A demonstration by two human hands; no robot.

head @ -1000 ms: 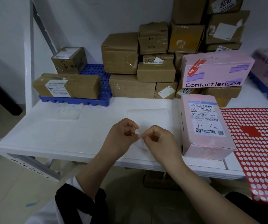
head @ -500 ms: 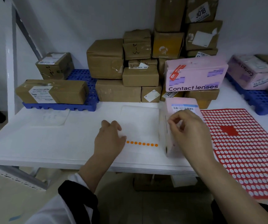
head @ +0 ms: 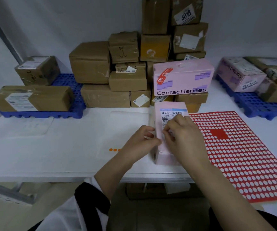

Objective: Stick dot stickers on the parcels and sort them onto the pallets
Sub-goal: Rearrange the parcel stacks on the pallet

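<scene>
Nearest us, a white sleeve (head: 91,197) with black trim leads up the left forearm, and the right forearm comes in bare from the lower right. Both reach over the table (head: 51,155) edge to the pink parcel (head: 171,112), which lies near the front of the table, just left of the red sheet (head: 234,147).

The left grip (head: 139,144) is at the parcel's left side. Its fingers are curled against that face and its thumb is at the top edge, so it holds the parcel.

The right grip (head: 182,137) lies knuckles up over the parcel's label. Thumb and forefinger are pinched together on the top face. We cannot tell whether a sticker sits between them.

Left of the left wrist, three orange dots (head: 115,149) show on a white sheet.

Farther back stands a pile of brown boxes (head: 91,64) with a pink box (head: 182,77) marked "Contact lenses". The left pallet (head: 67,114) and the right pallet (head: 257,107) flank the pile, and each carries parcels.

Half a second ago the left grip lay flat on the white sheet, apart from the parcel, and the whole row of dots showed. Now it touches the parcel and covers most of the row. The right grip has come nearer along the label.
</scene>
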